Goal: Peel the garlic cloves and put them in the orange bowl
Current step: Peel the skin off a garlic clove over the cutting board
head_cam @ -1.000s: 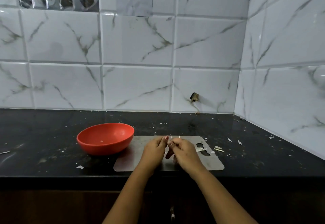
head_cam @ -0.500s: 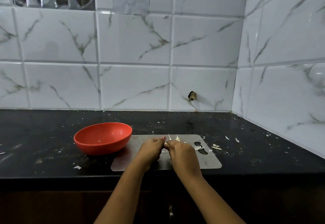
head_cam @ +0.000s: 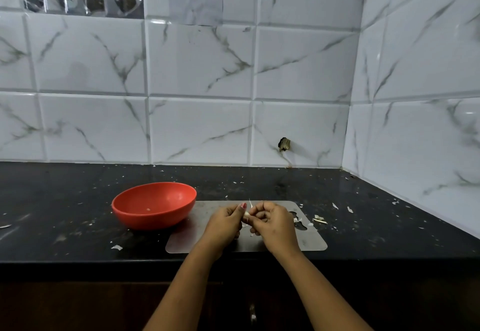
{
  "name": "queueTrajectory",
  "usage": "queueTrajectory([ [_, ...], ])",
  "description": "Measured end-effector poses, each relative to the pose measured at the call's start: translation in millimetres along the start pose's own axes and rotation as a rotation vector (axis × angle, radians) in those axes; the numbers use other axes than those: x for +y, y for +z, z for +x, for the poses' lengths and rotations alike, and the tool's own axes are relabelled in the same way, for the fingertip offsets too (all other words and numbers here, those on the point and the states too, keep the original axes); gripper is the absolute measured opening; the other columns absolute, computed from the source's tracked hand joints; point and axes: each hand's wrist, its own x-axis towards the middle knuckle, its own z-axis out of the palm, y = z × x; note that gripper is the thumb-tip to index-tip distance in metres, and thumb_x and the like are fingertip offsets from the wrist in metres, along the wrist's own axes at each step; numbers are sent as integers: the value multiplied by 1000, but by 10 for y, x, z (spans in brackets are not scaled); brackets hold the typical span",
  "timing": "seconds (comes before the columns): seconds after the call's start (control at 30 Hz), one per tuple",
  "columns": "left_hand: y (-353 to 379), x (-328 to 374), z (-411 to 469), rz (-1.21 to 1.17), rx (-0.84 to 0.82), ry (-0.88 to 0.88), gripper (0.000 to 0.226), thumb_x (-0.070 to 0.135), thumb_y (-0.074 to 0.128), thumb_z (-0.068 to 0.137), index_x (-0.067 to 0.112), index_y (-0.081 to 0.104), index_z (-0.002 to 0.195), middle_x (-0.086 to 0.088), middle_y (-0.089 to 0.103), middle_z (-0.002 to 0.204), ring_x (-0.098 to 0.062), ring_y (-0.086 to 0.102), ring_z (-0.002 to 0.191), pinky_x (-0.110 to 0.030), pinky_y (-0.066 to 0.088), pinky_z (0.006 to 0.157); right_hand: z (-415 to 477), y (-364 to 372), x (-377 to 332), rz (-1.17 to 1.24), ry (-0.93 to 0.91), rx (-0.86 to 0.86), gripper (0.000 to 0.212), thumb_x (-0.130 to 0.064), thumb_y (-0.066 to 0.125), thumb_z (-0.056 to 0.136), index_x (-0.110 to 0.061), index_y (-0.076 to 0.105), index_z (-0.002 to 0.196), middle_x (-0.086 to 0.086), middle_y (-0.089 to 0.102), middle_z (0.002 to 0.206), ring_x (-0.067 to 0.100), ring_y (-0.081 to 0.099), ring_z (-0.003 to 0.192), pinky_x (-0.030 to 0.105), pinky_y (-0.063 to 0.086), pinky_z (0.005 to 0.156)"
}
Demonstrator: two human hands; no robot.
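A small white garlic clove (head_cam: 246, 215) is pinched between my left hand (head_cam: 225, 223) and my right hand (head_cam: 273, 223), held just above the grey cutting board (head_cam: 187, 240). A thin strip of skin sticks up from the clove between the fingertips. Most of the clove is hidden by my fingers. The orange bowl (head_cam: 154, 204) stands on the black counter to the left of the board, touching its corner, with only a tiny speck inside.
Bits of garlic skin (head_cam: 319, 219) lie by the board's right edge, and small flakes are scattered over the black counter (head_cam: 65, 201). Tiled walls close off the back and the right side. The counter's front edge runs just below the board.
The two hands have stayed together over the board, shifting slightly. The flared pieces of skin seen half a second ago have narrowed to one thin strip.
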Motion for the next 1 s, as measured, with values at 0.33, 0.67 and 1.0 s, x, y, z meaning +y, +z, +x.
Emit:
queueTrajectory([
  [0.33,0,22,-23,-8,-4,-12,37,25,44,99,13,58,67,4,38,41,-8,33,38,-22,28,43,4,-4,30,-27,-21,9,20,-6,77,78,-13,60,70,0,61,57,5,59,47,16,45,49],
  [0.67,-5,87,-98,-35,-13,6,38,24,43,100,12,57,67,3,44,43,-9,38,40,-19,31,42,-30,-44,-16,6,-47,-8,15,-9,75,80,-6,60,79,1,66,59,9,63,51,16,46,50],
  [1.0,-23,108,-120,-24,-30,17,39,27,42,100,11,59,68,-1,42,47,-12,38,44,-20,31,43,-17,-31,5,15,-66,-26,18,-8,75,80,-13,59,73,1,65,61,9,63,51,15,44,50],
])
